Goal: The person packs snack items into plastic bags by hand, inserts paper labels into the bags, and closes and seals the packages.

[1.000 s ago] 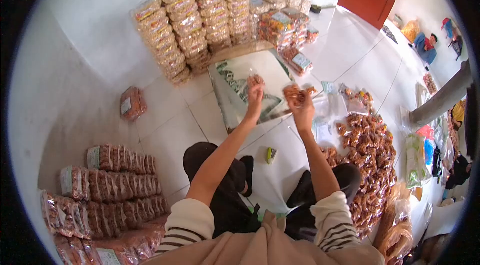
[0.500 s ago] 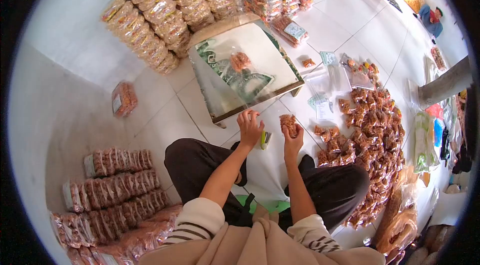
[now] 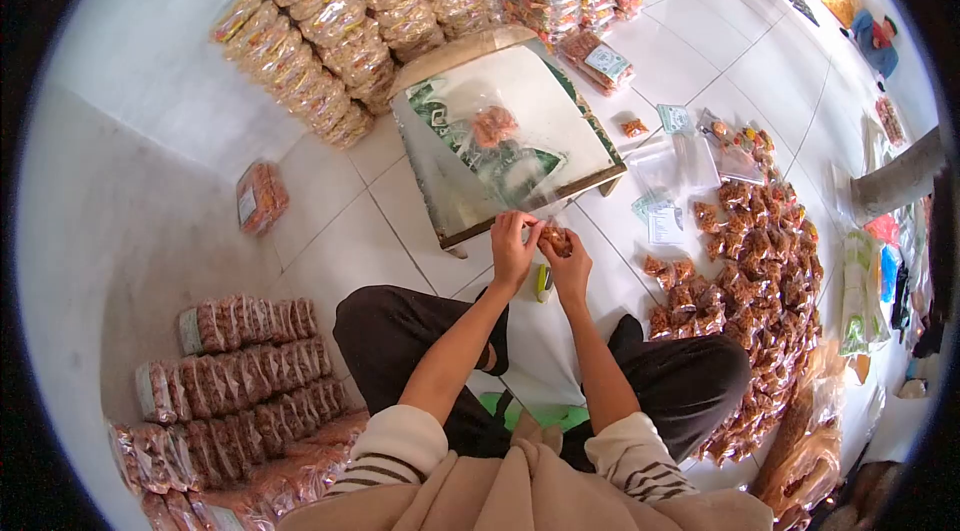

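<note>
My right hand (image 3: 570, 269) is closed round a small clear packet of reddish-brown snack (image 3: 556, 240), just off the near edge of the low table. My left hand (image 3: 512, 249) meets it from the left, thumb and fingers pinched at the packet's edge. On the low table (image 3: 540, 81), a clear plastic bag (image 3: 520, 169) lies with a reddish-brown snack packet (image 3: 494, 127) inside. A small green stapler-like tool (image 3: 543, 284) is on the floor below my hands, partly hidden by the right one.
Small snack packets (image 3: 765, 281) form a large heap at right. Flat clear bags (image 3: 690, 166) and printed labels (image 3: 665, 224) lie beside it. Filled packs stand in rows (image 3: 250, 321) at left and tall stacks (image 3: 320, 11) behind the table. Another person (image 3: 876, 43) is far right.
My right hand has carried the packet left and slightly up. The left hand, spread and apart before, has moved right and now pinches the packet. The view has shifted slightly.
</note>
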`<state>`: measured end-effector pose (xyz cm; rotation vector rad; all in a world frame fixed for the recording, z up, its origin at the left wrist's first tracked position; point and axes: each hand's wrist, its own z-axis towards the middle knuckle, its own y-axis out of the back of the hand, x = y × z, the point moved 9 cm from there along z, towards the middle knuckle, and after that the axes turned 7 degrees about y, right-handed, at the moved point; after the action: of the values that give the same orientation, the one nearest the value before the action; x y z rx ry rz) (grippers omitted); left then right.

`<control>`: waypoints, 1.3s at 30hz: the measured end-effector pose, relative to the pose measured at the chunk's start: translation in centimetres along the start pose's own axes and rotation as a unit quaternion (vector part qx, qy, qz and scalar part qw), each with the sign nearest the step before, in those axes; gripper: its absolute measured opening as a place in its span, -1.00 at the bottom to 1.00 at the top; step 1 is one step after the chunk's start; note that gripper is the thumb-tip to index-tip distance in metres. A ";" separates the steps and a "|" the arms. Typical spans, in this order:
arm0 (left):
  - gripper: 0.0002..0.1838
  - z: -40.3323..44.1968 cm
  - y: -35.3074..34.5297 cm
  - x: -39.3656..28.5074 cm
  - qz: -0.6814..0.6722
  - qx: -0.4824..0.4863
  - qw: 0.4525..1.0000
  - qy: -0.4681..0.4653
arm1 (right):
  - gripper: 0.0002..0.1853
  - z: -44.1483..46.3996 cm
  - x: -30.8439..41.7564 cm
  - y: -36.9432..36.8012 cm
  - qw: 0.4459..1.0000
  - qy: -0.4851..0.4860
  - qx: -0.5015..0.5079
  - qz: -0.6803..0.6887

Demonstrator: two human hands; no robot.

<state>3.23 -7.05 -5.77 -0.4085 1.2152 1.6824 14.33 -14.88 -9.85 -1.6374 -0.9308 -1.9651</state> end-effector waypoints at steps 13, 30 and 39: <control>-0.55 4.8 0.6 16.7 -0.198 -0.212 0.885 0.364 | -0.50 5.2 2.2 -6.4 0.958 0.256 0.078 -0.108; -0.84 9.3 -3.8 18.1 -0.308 -0.066 0.832 0.457 | -0.45 10.1 3.1 -12.4 0.925 0.340 0.147 -0.085; -0.75 9.5 -3.3 16.0 -0.301 -0.069 0.866 0.392 | -0.50 11.2 4.0 -13.1 0.953 0.266 0.096 -0.106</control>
<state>1.09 9.33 -14.94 -1.5052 1.3186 1.0524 12.14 2.62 -8.01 -0.8558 -1.0597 -2.2099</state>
